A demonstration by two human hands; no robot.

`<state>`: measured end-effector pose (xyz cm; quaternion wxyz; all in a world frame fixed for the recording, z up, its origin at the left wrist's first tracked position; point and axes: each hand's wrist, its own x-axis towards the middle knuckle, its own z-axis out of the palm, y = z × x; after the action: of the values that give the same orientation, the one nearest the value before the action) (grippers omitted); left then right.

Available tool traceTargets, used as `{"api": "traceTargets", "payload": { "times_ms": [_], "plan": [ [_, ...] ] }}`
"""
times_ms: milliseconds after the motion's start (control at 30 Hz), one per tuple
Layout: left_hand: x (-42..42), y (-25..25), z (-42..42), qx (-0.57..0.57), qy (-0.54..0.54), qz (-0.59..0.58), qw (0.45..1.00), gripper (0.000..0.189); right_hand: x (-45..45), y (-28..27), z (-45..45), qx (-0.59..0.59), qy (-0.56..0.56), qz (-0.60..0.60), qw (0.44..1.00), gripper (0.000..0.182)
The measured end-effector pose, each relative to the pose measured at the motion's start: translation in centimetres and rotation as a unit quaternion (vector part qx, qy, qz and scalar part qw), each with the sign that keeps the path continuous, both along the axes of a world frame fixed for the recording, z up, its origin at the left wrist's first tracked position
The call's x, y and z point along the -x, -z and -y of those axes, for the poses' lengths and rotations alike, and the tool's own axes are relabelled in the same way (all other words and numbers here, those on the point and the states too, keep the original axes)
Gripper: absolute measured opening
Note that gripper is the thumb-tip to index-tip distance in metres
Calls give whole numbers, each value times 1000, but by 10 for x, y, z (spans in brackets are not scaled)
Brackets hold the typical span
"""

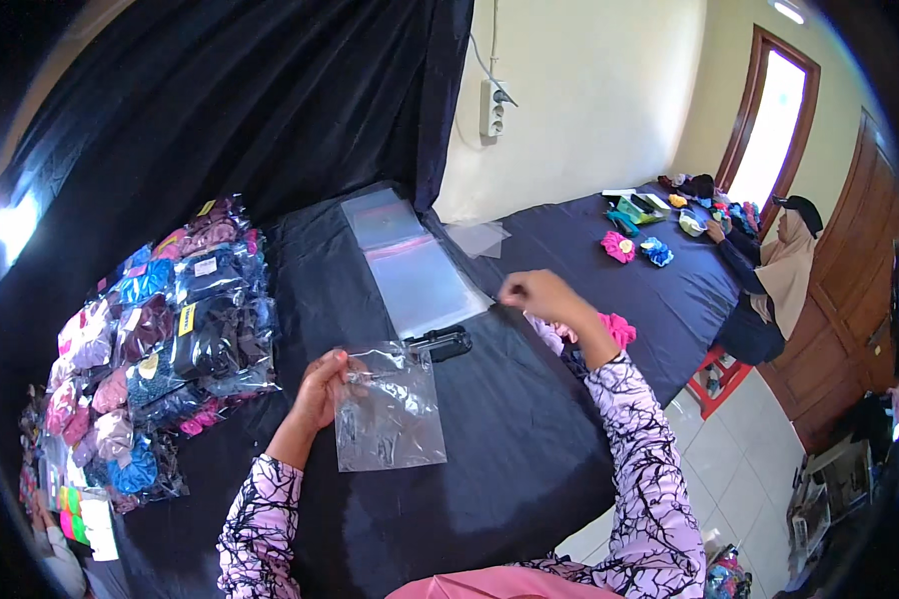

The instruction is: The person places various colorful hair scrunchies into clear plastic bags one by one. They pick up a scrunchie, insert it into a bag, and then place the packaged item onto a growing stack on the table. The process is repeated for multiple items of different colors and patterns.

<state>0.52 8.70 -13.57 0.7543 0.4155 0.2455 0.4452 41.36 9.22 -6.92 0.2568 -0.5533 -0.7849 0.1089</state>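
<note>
My left hand (pixel 321 389) holds a clear plastic bag (pixel 391 419) by its upper left side, over the dark cloth on the table. My right hand (pixel 543 296) is raised to the right, its fingers curled and blurred; whether it holds anything cannot be told. Below and beside my right forearm lie scrunchies (pixel 617 329) in pink and lilac, partly hidden by the arm. A stack of clear plastic bags (pixel 423 281) lies flat ahead, between my hands and the curtain. At its near edge, a black stapler-like tool (pixel 443 344) touches the stack.
Many bagged scrunchies (pixel 150 329) are heaped at the left. Farther right on the table (pixel 547 232) lie loose scrunchies (pixel 618 247) and an open box (pixel 643 207). A co-worker (pixel 786 262) sits at the far right end. Another person's arm (pixel 56 550) shows at the lower left.
</note>
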Motion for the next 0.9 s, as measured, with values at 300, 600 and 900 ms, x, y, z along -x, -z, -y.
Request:
{"api": "traceTargets", "payload": {
  "times_ms": [300, 600, 900],
  "plan": [
    [-13, 1, -3, 4, 11, -36, 999, 36, -128, 93, 15, 22, 56, 182, 981, 42],
    [-12, -4, -2, 7, 28, 23, 999, 17, -89, 53, -13, -72, 204, -195, 957, 42],
    [-22, -20, 16, 189, 6, 148, 971, 38, 127, -73, 37, -123, -126, -98, 979, 39]
  ]
}}
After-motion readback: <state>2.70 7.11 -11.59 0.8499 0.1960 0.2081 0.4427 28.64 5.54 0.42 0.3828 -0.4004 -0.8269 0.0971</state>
